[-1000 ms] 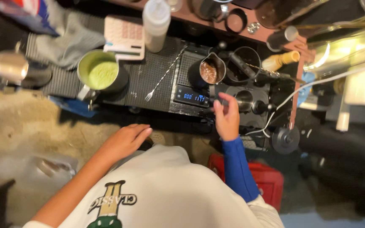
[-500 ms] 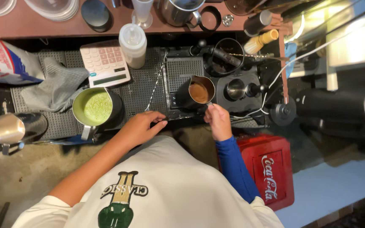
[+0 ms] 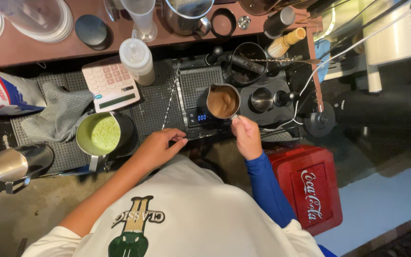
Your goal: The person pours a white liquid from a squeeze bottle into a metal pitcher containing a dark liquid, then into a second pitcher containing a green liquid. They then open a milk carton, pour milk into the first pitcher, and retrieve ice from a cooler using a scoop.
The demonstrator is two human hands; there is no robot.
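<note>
While your right hand (image 3: 247,138) closes its grip around the handle of the small steel pitcher (image 3: 223,101) of brown liquid, the fingers are curled tight together with the thumb on top, and the pitcher stands upright on the digital scale (image 3: 200,97), over the near right part of its platform, just above the lit blue display. Your left hand (image 3: 160,146) holds nothing: its grip is loosely apart, fingers stretched rightward, fingertips resting on the near edge of the desk (image 3: 155,112) just left of the scale's display.

Left of that hand sits a steel pitcher of green frothy liquid (image 3: 100,134), well apart from the brown one, with a grey cloth (image 3: 58,116) beside it and a pale calculator (image 3: 111,85) farther back. A thin long-handled spoon (image 3: 168,97) lies along the left side of the scale. Right of the brown pitcher is a small empty steel cup (image 3: 261,99), and a bamboo whisk (image 3: 286,44) lies farther off. A red crate (image 3: 310,188) stands on the floor near your right elbow.

Compared with half a second ago, your right hand has taken hold of the handle it was only reaching toward, and your left hand has slid right along the desk edge, away from the green pitcher.
</note>
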